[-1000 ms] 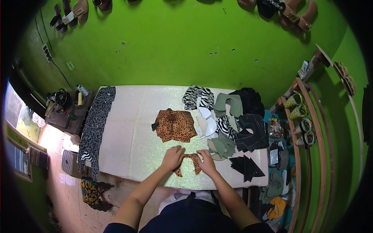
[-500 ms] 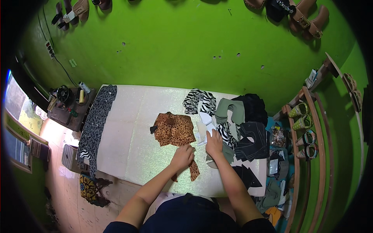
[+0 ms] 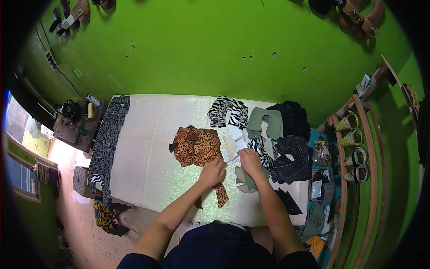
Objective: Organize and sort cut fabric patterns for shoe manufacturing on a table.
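My left hand [image 3: 212, 173] is closed, its fingers curled in just below the brown-and-black patterned material [image 3: 192, 148]. What sits between its fingertips is hidden. A curved strip of the same pattern [image 3: 221, 196] lies beneath and below that hand. To the right, my right hand [image 3: 251, 161] closes its fingers on one of several white cut pieces [image 3: 239, 145]. Sage-green cut pieces [image 3: 245, 180] lie beside its wrist. Beyond it are zebra-striped pieces [image 3: 227, 112] and a green U-shaped piece [image 3: 265, 122].
Black cut pieces [image 3: 291, 159] lie at the table's right. A grey-black patterned cloth [image 3: 109, 139] hangs over the left end of the pale table [image 3: 148, 179]. A wooden rack [image 3: 369, 179] with sandals [image 3: 356, 158] stands at right, a small dark table [image 3: 76, 134] at far left.
The whole view has shifted slightly. My left hand has moved a little toward the white pieces and my right hand; the right hand stays at the white pieces.
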`<state>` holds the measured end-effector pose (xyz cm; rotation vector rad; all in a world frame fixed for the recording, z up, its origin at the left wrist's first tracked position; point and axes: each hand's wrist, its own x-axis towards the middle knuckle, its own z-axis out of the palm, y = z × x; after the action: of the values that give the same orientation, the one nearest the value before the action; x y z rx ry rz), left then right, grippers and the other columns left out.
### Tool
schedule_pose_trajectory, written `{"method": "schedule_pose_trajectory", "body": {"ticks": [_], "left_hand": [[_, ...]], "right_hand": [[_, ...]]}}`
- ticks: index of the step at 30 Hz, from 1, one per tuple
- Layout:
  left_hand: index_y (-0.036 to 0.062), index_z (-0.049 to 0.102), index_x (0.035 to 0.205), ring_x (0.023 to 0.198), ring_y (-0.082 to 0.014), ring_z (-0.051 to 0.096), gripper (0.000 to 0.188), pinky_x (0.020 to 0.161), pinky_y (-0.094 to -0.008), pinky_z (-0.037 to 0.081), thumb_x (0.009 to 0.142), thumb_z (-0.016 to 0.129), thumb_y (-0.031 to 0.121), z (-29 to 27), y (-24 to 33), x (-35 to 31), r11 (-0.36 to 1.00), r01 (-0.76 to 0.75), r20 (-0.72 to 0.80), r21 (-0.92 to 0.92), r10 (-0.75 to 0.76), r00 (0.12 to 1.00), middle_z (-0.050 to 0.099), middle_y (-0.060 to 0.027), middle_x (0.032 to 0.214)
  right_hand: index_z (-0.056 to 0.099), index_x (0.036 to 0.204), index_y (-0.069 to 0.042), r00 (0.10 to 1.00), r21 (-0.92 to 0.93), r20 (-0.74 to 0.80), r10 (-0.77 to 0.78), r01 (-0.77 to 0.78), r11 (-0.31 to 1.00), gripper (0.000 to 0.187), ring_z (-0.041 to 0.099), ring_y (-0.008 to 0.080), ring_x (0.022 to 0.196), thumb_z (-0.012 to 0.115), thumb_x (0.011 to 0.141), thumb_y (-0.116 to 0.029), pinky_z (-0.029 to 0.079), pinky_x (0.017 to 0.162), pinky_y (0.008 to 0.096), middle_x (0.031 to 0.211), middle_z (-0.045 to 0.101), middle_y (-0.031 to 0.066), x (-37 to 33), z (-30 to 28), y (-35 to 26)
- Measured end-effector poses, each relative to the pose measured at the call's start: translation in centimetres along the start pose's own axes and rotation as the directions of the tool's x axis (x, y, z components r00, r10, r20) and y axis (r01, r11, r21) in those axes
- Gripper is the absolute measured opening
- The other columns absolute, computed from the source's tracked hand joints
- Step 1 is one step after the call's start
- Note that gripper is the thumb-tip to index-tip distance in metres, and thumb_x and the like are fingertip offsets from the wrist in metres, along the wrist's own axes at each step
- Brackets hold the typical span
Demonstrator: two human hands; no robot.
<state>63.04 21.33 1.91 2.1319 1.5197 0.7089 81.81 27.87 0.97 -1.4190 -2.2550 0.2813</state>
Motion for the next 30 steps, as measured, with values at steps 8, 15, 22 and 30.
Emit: {"method": "schedule_pose_trajectory", "body": {"ticks": [8, 15, 22, 30], "left_hand": [[0.0024, 0.049, 0.11, 0.094, -0.0324, 0.054, 0.036, 0.08, -0.0387, 0.044, 0.078, 0.059, 0.016, -0.5, 1.5, 0.7, 0.996, 0.033, -0.069, -0.088, -0.039, 0.997, 0.051, -0.0147, 0.104], [0.001, 0.052, 0.109, 0.088, -0.0318, 0.057, 0.034, 0.076, -0.0365, 0.046, 0.079, 0.061, 0.014, 0.4, 0.6, 1.1, 0.954, 0.205, 0.085, -0.219, -0.191, 0.978, 0.057, -0.0151, 0.095], [-0.0038, 0.055, 0.103, 0.079, -0.0191, 0.063, 0.024, 0.07, -0.027, 0.05, 0.086, 0.056, 0.013, 0.1, 0.5, 1.4, 0.546, 0.47, 0.253, -0.693, -0.426, 0.868, 0.063, -0.0129, 0.091], [-0.0047, 0.053, 0.101, 0.083, -0.0146, 0.062, 0.018, 0.071, -0.0224, 0.051, 0.09, 0.051, 0.01, -0.1, -0.3, 0.0, -0.021, 0.483, 0.436, -0.875, -0.466, 0.77, 0.061, -0.0115, 0.092]], "right_hand": [[0.06, 0.085, -0.004, 0.987, 0.162, 0.102, -0.123, 0.105, 0.981, 0.011, 0.056, 0.0295, 0.081, 0.053, 0.081, -0.012, 0.045, 0.072, 0.0388, 0.083, 0.06, 0.0107, -0.4, -1.2, -2.7], [0.058, 0.087, -0.003, 0.967, 0.325, 0.171, -0.187, 0.123, 0.938, 0.013, 0.056, 0.0307, 0.08, 0.053, 0.081, -0.014, 0.045, 0.071, 0.0397, 0.084, 0.06, 0.0113, -0.5, -1.9, -3.3], [0.055, 0.104, -0.002, 0.955, 0.665, 0.261, 0.139, -0.282, 0.691, 0.024, 0.059, 0.0184, 0.08, 0.059, 0.083, -0.013, 0.047, 0.072, 0.0296, 0.09, 0.06, 0.0118, -1.4, -1.1, -2.2], [0.05, 0.106, 0.005, 0.886, 0.789, 0.433, 0.165, -0.461, 0.408, 0.026, 0.056, 0.0124, 0.075, 0.058, 0.084, -0.007, 0.045, 0.069, 0.0242, 0.086, 0.06, 0.0065, -3.1, 1.7, -0.8]]}}
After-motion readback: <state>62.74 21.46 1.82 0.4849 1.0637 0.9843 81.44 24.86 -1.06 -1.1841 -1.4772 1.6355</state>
